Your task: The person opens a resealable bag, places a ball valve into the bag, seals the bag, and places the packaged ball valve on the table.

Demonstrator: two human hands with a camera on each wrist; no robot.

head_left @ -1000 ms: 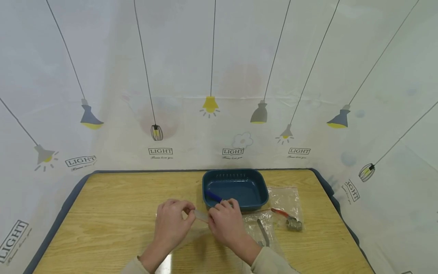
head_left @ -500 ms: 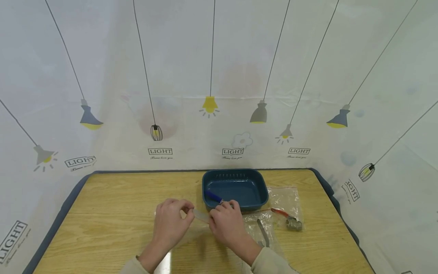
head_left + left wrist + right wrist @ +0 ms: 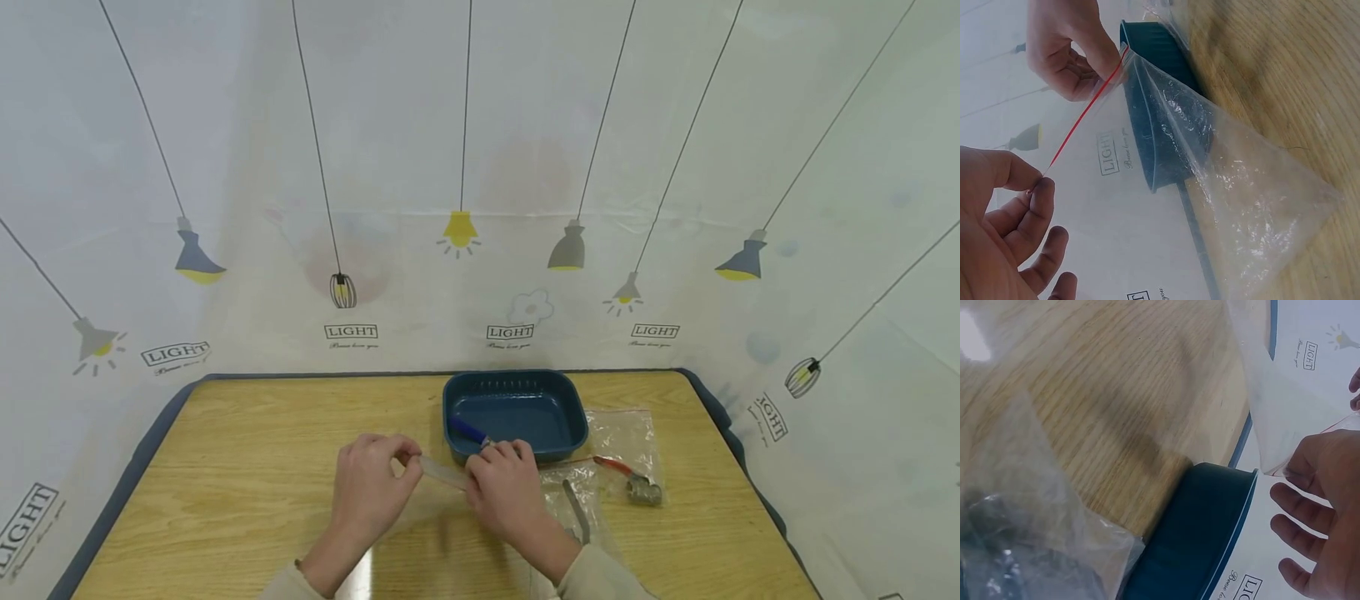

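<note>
Clear plastic is what you hold: the zip bag [image 3: 438,475] is pinched at its red-striped mouth between your left hand [image 3: 371,487] and right hand [image 3: 506,492]. Since a second ago your hands have drawn slightly apart, stretching that mouth. At 12 o'clock sits the blue tray [image 3: 558,437], a blue-handled tool [image 3: 467,430] inside.

From the left wrist, thumb and forefinger [image 3: 1040,190] nip the red strip.

From the right wrist, two more bags crowd 3 o'clock.
</note>
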